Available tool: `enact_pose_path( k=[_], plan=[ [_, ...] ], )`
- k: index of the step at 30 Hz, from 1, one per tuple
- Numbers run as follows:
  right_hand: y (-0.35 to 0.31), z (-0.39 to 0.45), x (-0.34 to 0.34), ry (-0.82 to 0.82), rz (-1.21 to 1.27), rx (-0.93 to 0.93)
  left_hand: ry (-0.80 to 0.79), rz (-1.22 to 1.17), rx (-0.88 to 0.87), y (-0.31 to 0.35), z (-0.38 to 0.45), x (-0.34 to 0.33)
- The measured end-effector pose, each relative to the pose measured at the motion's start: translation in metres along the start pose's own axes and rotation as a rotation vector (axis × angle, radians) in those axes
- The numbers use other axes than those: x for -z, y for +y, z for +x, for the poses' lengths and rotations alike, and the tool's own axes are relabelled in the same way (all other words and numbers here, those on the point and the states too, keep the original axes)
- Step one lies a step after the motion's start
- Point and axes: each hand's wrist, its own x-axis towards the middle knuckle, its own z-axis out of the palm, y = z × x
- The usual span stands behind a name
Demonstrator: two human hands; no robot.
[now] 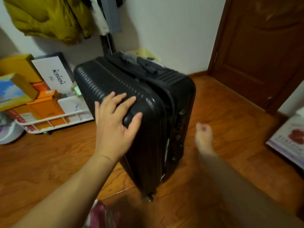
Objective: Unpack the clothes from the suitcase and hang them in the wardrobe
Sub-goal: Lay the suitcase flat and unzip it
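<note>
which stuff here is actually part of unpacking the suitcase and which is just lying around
Part of the job:
- black suitcase, standing, not yet laid open
- left hand, spread on its corner
- right hand, blurred, beside it, not touching
- hanging clothes, yellow jacket

Just lying about:
- orange boxes in white rack
- white box
- brown door

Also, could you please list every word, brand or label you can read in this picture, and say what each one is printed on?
"YIDISEN": black letters on the flat white cardboard box leaning against the wall behind the black ribbed hard-shell suitcase.
Purple lettering on the white box with red fruit at the right edge: too blurred to read.
Labels on the orange boxes in the white wire rack: too small to read.
</note>
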Motion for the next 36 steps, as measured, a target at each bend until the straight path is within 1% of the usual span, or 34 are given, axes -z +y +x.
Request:
enact_pose_path(
  k=[2, 3, 4, 5, 6, 7, 8, 9, 11, 13, 16, 17, 19, 21, 23, 24, 26, 28, 30, 32, 34, 36],
  plan=[
    [-0.074, -0.011, 0.016, 0.061, 0.099, 0.335, -0.051, 0.020, 0.005, -0.003, -0.005, 0.011],
    [-0.113, -0.024, 0.020, 0.049, 0.031, 0.517, -0.077, 0.041, -0.001, -0.006, -0.008, 0.018],
    [-0.139, -0.037, 0.018, -0.018, -0.085, 0.704, -0.101, 0.052, -0.001, -0.008, -0.011, 0.026],
    [-0.148, -0.052, 0.011, -0.116, -0.269, 0.832, -0.122, 0.044, 0.008, -0.010, -0.015, 0.034],
    [-0.146, -0.063, 0.005, -0.194, -0.487, 0.912, -0.135, 0.021, 0.023, -0.011, -0.018, 0.041],
    [-0.139, -0.068, 0.001, -0.223, -0.679, 0.982, -0.144, -0.009, 0.042, -0.010, -0.021, 0.048],
    [-0.135, -0.073, 0.000, -0.210, -0.796, 1.010, -0.153, -0.036, 0.065, -0.009, -0.022, 0.054],
    [-0.132, -0.076, 0.001, -0.191, -0.842, 0.991, -0.164, -0.056, 0.095, -0.006, -0.024, 0.058],
    [-0.129, -0.079, 0.000, -0.197, -0.771, 0.862, -0.178, -0.078, 0.185, -0.002, -0.032, 0.059],
    [-0.130, -0.080, -0.004, -0.232, -0.747, 0.770, -0.178, -0.161, 0.323, 0.003, -0.044, 0.052],
    [-0.134, -0.070, -0.002, -0.256, -0.730, 0.767, -0.144, -0.362, 0.507, 0.007, -0.051, 0.034],
    [-0.135, -0.062, 0.002, -0.270, -0.727, 0.785, -0.138, -0.387, 0.527, 0.008, -0.046, 0.025],
    [-0.137, -0.040, 0.011, -0.316, -0.704, 0.813, -0.118, -0.364, 0.511, 0.011, -0.033, 0.002],
    [-0.145, -0.017, 0.015, -0.352, -0.564, 0.803, -0.069, -0.346, 0.489, 0.014, -0.022, -0.025],
    [-0.158, 0.010, 0.010, -0.313, -0.453, 0.772, -0.018, -0.362, 0.495, 0.020, -0.017, -0.046],
    [-0.168, 0.026, 0.006, -0.258, -0.474, 0.764, -0.002, -0.365, 0.489, 0.025, -0.014, -0.054],
    [-0.183, 0.055, 0.004, -0.204, -0.561, 0.674, -0.010, -0.349, 0.491, 0.033, -0.004, -0.065],
    [-0.195, 0.071, 0.006, -0.261, -0.547, 0.478, -0.087, -0.348, 0.547, 0.037, 0.007, -0.063],
    [-0.207, 0.077, 0.008, -0.327, -0.554, 0.395, -0.144, -0.442, 0.659, 0.043, 0.019, -0.050],
    [-0.221, 0.076, 0.004, -0.366, -0.546, 0.336, -0.071, -0.607, 0.839, 0.050, 0.036, -0.039],
    [-0.230, 0.068, -0.001, -0.385, -0.498, 0.234, 0.023, -0.741, 1.088, 0.055, 0.053, -0.033],
    [-0.235, 0.060, 0.002, -0.428, -0.553, 0.191, 0.076, -0.791, 1.262, 0.057, 0.066, -0.026]
  ],
)
